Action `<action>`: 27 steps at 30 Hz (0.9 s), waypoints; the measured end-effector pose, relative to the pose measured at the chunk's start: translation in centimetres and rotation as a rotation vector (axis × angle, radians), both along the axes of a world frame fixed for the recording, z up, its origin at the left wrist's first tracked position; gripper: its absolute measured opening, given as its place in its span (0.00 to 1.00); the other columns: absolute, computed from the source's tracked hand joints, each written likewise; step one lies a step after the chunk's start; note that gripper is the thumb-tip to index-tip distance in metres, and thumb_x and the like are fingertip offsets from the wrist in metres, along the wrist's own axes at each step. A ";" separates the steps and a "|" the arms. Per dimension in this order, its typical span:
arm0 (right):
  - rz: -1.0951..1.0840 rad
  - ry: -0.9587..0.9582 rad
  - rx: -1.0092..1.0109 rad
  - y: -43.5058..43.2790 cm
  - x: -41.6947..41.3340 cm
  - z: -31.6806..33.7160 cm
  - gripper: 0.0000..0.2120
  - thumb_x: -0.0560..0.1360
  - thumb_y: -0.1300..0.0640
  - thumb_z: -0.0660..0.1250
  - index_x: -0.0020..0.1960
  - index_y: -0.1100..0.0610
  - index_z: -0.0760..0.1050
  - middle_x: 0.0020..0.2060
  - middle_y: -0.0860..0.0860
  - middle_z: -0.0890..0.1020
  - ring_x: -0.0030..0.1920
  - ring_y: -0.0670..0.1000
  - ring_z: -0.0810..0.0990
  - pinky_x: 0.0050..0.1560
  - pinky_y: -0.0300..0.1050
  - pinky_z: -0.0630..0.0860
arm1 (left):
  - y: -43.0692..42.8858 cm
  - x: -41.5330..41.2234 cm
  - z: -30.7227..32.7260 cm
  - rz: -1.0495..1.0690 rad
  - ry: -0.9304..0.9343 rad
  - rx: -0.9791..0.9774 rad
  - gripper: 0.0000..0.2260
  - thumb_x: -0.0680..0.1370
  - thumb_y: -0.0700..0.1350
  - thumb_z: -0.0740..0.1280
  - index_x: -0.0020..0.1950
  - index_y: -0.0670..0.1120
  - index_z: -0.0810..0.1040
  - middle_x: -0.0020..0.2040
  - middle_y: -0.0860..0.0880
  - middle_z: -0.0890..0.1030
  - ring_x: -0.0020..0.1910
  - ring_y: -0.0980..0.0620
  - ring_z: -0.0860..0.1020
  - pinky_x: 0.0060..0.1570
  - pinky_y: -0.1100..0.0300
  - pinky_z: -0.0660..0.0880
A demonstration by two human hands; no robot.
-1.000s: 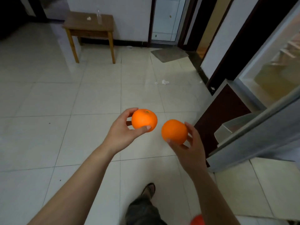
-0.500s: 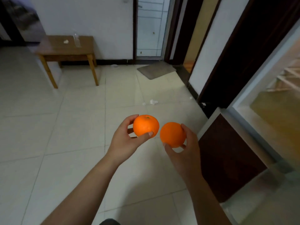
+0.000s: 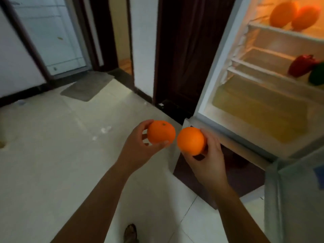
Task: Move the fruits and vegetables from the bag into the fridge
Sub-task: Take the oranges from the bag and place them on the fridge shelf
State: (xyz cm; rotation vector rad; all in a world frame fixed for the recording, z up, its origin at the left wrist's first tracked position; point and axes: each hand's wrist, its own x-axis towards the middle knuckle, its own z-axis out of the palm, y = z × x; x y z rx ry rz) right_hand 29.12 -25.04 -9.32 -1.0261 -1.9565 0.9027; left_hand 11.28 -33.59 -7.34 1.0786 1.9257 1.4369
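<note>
While you stand before the open fridge (image 3: 219, 71), which fills the right of the frame, its shelves are lit and partly stocked: two oranges (image 3: 294, 14) sit on the top shelf at upper right, and a red pepper (image 3: 302, 65) lies touching a green one (image 3: 317, 76) on the shelf below. The bottom drawer looks bare. Part of the door (image 3: 294, 199) shows at lower right, near your right forearm.

Your left hand (image 3: 138, 151), at centre frame, grips an orange (image 3: 160, 132) with fingers curled behind it and the thumb pressed under its front. Your right hand (image 3: 208, 162) cups a second orange (image 3: 191, 140) from beneath, fingertips wrapped round its far side. The two fruits are just beside each other, seemingly not touching, and both are outside the fridge, low and to the left of its opening. The bag is not in view.

Mind these risks, as I judge them: with both hands full you cannot steady anything, so a round fruit set near a shelf lip may roll out. Reaching with both arms at once could knock the fruits together or nudge the top oranges loose. The right-hand hold looks shallow; a quick lift might spill that fruit onto the tiles.
</note>
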 end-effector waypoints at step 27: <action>-0.572 0.307 0.240 31.8 7.5 9.6 0.33 0.61 0.46 0.76 0.64 0.44 0.68 0.60 0.40 0.72 0.59 0.42 0.73 0.49 0.37 0.76 | 42.6 5.8 10.7 -0.611 0.124 0.244 0.31 0.65 0.60 0.72 0.66 0.59 0.67 0.64 0.56 0.72 0.58 0.55 0.74 0.50 0.61 0.74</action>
